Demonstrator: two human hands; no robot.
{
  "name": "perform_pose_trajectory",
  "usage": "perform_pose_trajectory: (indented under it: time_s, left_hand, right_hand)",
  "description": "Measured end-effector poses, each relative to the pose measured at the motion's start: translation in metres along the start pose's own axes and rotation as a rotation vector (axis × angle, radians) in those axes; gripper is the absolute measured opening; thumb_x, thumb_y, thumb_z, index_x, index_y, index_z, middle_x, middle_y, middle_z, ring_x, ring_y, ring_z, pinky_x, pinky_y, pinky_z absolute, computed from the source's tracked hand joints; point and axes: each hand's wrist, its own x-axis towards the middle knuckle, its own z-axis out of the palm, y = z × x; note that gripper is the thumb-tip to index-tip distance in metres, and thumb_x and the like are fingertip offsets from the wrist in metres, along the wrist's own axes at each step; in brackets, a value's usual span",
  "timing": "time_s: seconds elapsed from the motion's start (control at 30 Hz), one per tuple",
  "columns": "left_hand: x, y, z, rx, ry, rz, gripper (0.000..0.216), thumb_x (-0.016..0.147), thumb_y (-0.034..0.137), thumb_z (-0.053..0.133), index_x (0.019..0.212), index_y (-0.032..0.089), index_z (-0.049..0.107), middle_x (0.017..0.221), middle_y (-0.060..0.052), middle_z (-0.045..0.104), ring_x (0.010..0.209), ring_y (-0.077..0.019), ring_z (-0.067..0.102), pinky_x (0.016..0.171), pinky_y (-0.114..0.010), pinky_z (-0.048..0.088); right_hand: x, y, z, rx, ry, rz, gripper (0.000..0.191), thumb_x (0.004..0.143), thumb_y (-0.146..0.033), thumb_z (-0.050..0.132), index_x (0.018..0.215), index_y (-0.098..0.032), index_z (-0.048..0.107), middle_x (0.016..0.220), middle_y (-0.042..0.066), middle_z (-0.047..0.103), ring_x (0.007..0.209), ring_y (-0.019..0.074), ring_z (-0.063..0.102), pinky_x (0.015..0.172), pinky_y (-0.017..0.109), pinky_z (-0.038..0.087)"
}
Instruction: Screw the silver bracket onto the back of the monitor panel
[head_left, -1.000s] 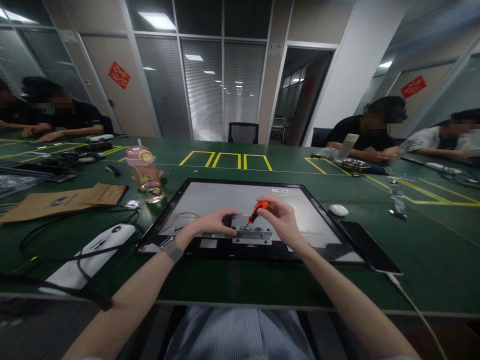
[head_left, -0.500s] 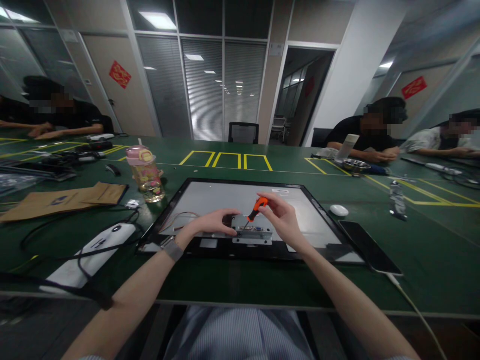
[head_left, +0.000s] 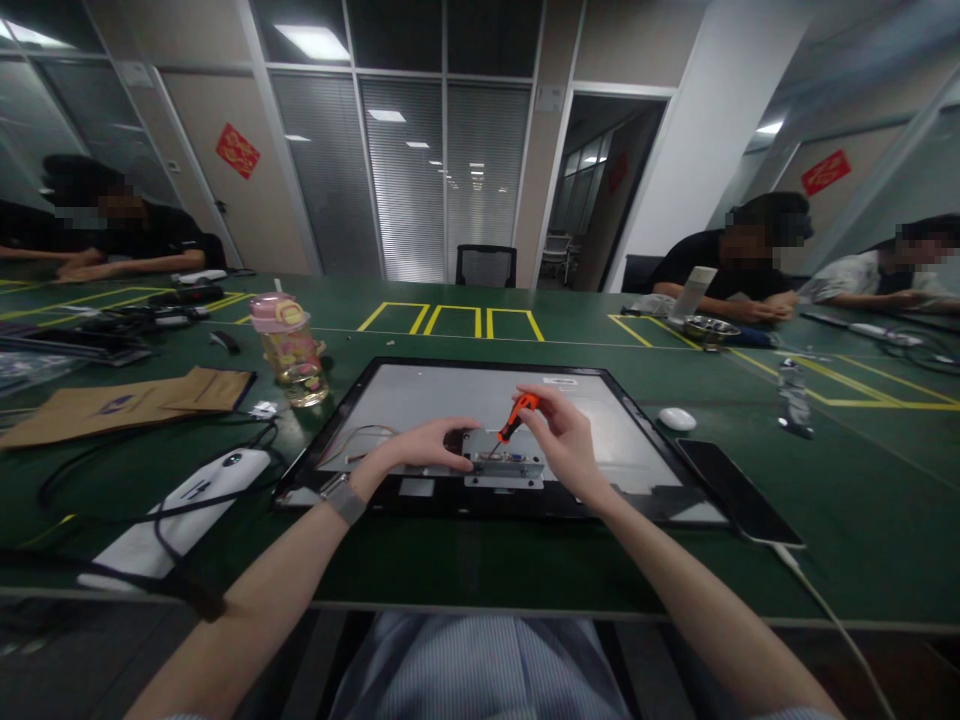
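A flat display panel (head_left: pixel 600 420) with a black frame and a silver-grey back lies on the green table. Near its front edge sits a small metal bracket (head_left: pixel 504 481) with a circuit board and screws on it. My left hand (head_left: pixel 427 445) grips the bracket's left end, thumb in front and fingers behind. Pinched in my right hand (head_left: pixel 566 435) is a screwdriver (head_left: pixel 519 415) with an orange and black handle. It leans to the right, its thin shaft pointing down at the bracket's left part; the exact contact of the tip cannot be made out.
To the left are a pink-lidded bottle (head_left: pixel 289 350), a brown paper bag (head_left: pixel 135 400) and a white power strip (head_left: pixel 176 515) with black cables. On the right lie a phone (head_left: pixel 739 492) on a charging cable and a white earbud case (head_left: pixel 677 419). Several people sit across the table.
Both hands stay in place at the bracket. The screwdriver handle has shifted very slightly in my right fingers.
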Motion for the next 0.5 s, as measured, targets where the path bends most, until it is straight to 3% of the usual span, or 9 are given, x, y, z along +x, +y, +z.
perform_pose_trajectory:
  time_s: [0.1,0.23,0.5]
  left_hand:
    - [0.001,-0.001,0.0,0.021,-0.003,0.003,0.076,0.066,0.049,0.07,0.132,0.022,0.044,0.14,-0.006,0.044,0.127,-0.0261,0.042,0.106,-0.036,0.032]
    - [0.002,-0.002,0.0,0.029,-0.005,0.02,0.076,0.065,0.05,0.07,0.131,0.022,0.044,0.14,-0.006,0.044,0.127,-0.026,0.042,0.107,-0.036,0.032]
    - [0.002,-0.003,0.0,0.021,-0.001,0.035,0.076,0.065,0.051,0.071,0.131,0.023,0.045,0.141,-0.005,0.043,0.129,-0.0248,0.039,0.11,-0.037,0.027]
  right_hand:
    - [-0.001,-0.002,-0.002,0.019,-0.099,-0.013,0.035,0.089,-0.023,0.05,0.124,-0.026,0.049,0.111,0.008,0.063,0.103,0.0195,0.061,0.093,0.04,0.048]
    - [0.0,-0.01,-0.002,0.066,-0.203,-0.023,0.033,0.092,-0.022,0.043,0.125,-0.027,0.048,0.125,0.008,0.057,0.112,0.02,0.058,0.097,0.041,0.047]
    - [0.004,-0.013,-0.002,0.152,-0.225,0.003,0.032,0.092,-0.025,0.043,0.124,-0.028,0.048,0.13,0.007,0.053,0.118,0.0217,0.054,0.101,0.045,0.044]
